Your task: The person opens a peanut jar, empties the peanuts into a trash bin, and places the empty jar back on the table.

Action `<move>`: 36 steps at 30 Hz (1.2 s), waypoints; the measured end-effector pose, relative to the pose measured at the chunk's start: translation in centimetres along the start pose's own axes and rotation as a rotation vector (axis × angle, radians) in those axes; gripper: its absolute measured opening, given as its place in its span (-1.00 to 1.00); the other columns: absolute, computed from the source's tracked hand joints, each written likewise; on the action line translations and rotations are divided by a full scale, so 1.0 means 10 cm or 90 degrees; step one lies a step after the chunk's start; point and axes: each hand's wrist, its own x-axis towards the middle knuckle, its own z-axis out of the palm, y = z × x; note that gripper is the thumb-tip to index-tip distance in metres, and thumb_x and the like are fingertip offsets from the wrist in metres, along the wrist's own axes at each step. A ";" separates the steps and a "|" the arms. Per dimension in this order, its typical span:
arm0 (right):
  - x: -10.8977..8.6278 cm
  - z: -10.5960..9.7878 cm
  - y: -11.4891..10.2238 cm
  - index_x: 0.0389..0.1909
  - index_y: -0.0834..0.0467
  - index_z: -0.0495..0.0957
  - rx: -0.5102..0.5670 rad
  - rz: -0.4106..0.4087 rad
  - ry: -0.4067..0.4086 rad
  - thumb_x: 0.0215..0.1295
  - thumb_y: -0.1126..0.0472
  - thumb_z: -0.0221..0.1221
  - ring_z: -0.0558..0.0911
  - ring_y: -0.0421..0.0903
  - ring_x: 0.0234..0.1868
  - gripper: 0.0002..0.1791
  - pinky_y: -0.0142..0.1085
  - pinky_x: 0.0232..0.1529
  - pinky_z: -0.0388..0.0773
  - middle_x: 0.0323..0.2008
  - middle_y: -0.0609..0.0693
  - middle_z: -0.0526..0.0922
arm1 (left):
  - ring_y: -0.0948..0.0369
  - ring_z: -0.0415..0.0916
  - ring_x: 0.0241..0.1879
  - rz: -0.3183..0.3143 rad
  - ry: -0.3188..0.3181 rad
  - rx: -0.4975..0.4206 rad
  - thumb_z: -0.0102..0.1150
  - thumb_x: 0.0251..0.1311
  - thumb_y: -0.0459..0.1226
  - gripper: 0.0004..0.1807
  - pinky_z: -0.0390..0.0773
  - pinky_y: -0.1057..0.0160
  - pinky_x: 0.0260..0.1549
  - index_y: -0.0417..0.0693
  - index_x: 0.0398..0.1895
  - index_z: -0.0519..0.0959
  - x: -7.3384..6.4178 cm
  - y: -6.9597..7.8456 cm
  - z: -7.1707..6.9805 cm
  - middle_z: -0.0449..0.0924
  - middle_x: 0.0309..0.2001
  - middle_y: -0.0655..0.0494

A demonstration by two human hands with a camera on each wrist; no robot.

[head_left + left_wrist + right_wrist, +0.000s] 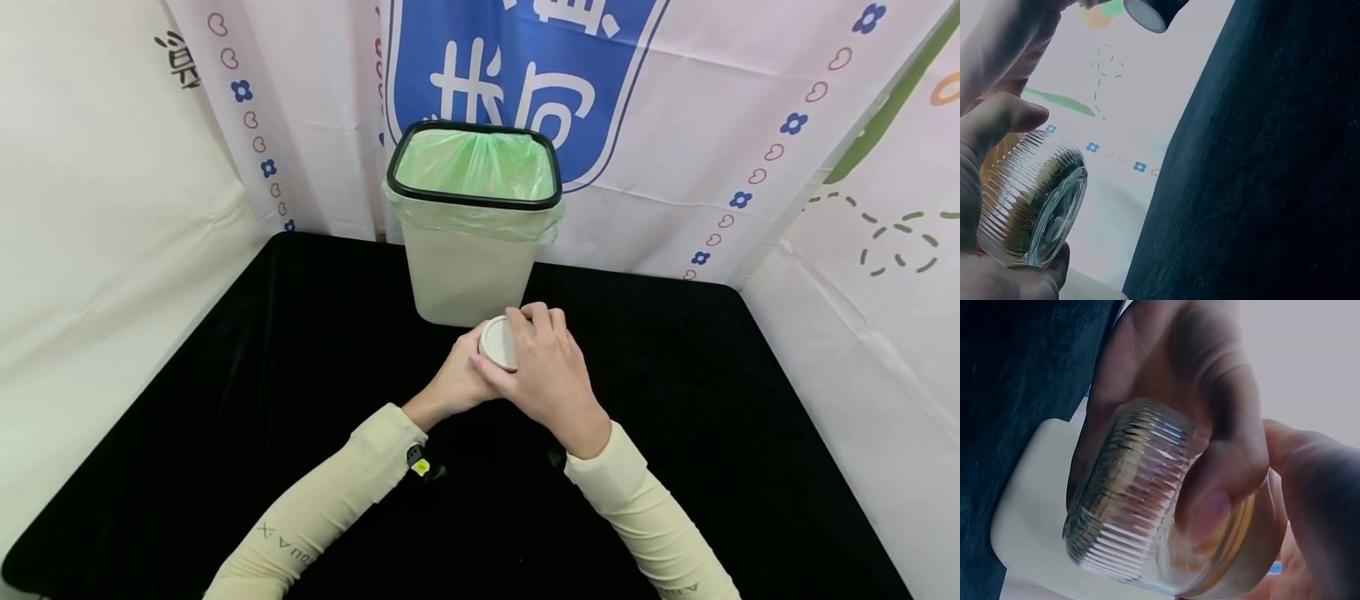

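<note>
A ribbed clear glass jar (1135, 500) with a pale round lid (497, 343) is held up in front of the bin. My left hand (456, 377) grips the jar's body, its fingers and thumb wrapped round the glass. From above, my right hand (551, 377) grips the lid, with fingers on the far side and the thumb on the near side. A yellowish band shows just under the lid in the right wrist view. Something brownish shows through the glass near the base, which tilts outward in the left wrist view.
A pale bin (468, 271) with a black rim (480, 200) and a green liner bag (472, 162) stands at the back of the black-covered table (315, 350). Behind it hangs a printed white curtain (675, 167); white panels flank the table.
</note>
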 end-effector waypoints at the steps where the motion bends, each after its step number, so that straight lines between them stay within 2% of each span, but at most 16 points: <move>1: 0.00 0.00 0.00 0.22 0.28 0.61 0.008 -0.003 -0.002 0.28 -0.29 0.37 0.56 0.20 -0.02 -0.22 0.05 -0.03 0.71 0.07 0.21 0.58 | -0.13 0.52 0.35 -0.003 0.000 0.002 0.56 0.07 -0.41 -0.06 0.59 -0.16 0.31 -0.21 0.53 0.28 0.00 0.01 0.00 0.48 0.41 -0.21; 12: 0.07 -0.08 0.12 0.32 0.22 0.57 0.129 -0.048 -0.063 0.31 -0.16 0.40 0.53 0.17 0.09 -0.29 0.03 0.06 0.64 0.15 0.18 0.57 | -0.09 0.52 0.34 -0.032 -0.004 -0.006 0.60 0.06 -0.37 0.02 0.59 -0.13 0.30 -0.12 0.59 0.23 0.02 0.01 -0.01 0.46 0.42 -0.16; 20: 0.08 -0.08 0.19 0.37 0.22 0.55 0.177 -0.082 -0.079 0.30 -0.09 0.41 0.51 0.12 0.18 -0.28 0.01 0.15 0.61 0.22 0.14 0.57 | -0.05 0.53 0.33 -0.028 -0.006 -0.025 0.58 0.07 -0.36 0.03 0.60 -0.10 0.30 -0.05 0.61 0.22 0.02 0.01 -0.01 0.47 0.41 -0.11; 27: 0.09 -0.10 0.24 0.39 0.22 0.54 0.225 -0.105 -0.102 0.29 -0.03 0.43 0.50 0.10 0.18 -0.28 -0.03 0.20 0.59 0.26 0.11 0.57 | -0.02 0.55 0.31 -0.024 0.002 0.001 0.62 0.00 -0.34 0.05 0.59 -0.10 0.30 -0.04 0.59 0.27 0.02 0.02 -0.01 0.52 0.38 -0.07; 36: 0.11 -0.11 0.31 0.45 0.19 0.49 0.279 -0.141 -0.140 0.29 0.10 0.38 0.45 0.09 0.36 -0.30 0.01 0.36 0.52 0.33 0.10 0.53 | -0.01 0.56 0.30 -0.018 -0.005 0.004 0.60 0.04 -0.31 0.01 0.60 -0.08 0.29 -0.04 0.58 0.26 0.02 0.01 0.00 0.53 0.37 -0.05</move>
